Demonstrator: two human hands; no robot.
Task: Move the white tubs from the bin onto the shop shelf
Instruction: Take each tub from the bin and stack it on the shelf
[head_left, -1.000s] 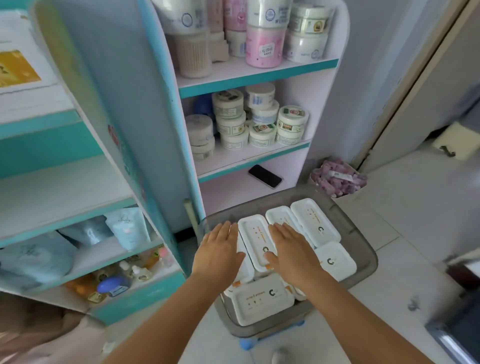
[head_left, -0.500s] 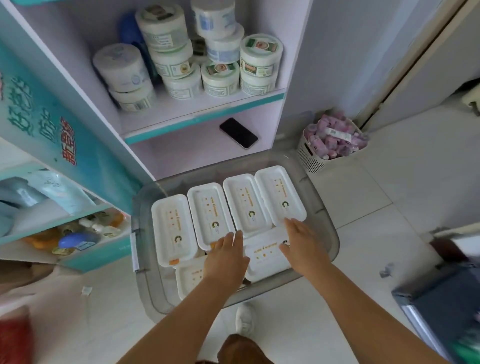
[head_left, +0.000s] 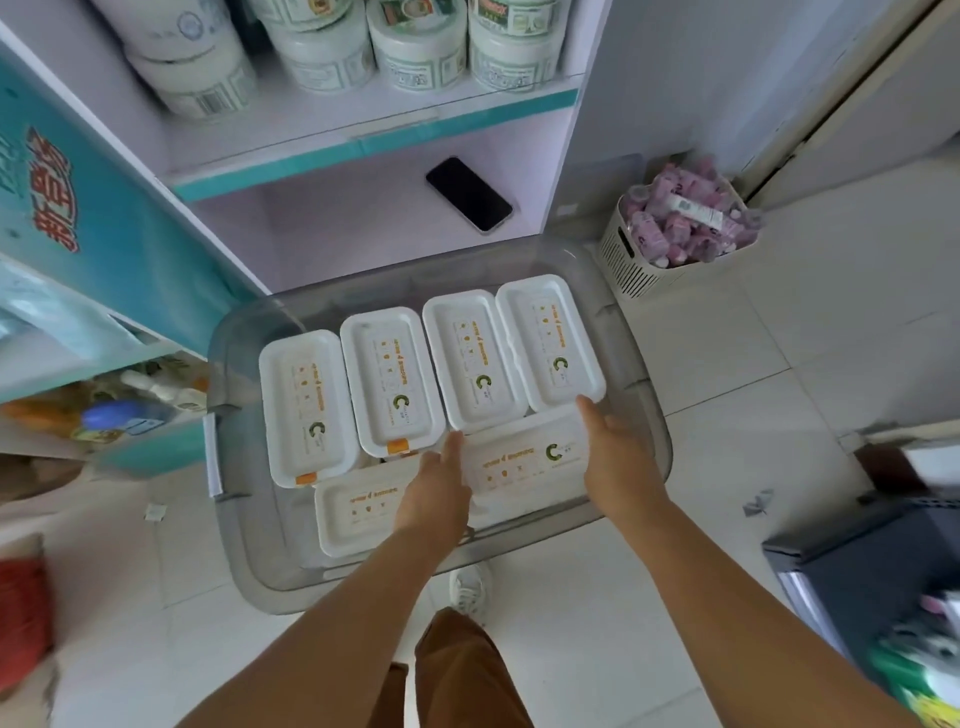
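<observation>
Reaching into grey bin (head_left: 644, 364): left hand (head_left: 434, 491) and right hand (head_left: 615, 460), fingers straight, flank near-right white tub (head_left: 524, 462). Next: grip, lift to shelf (head_left: 374, 140).

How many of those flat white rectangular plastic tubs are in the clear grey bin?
6 show: four side by side at the back, two in front beside the hands. More may lie underneath.
</observation>
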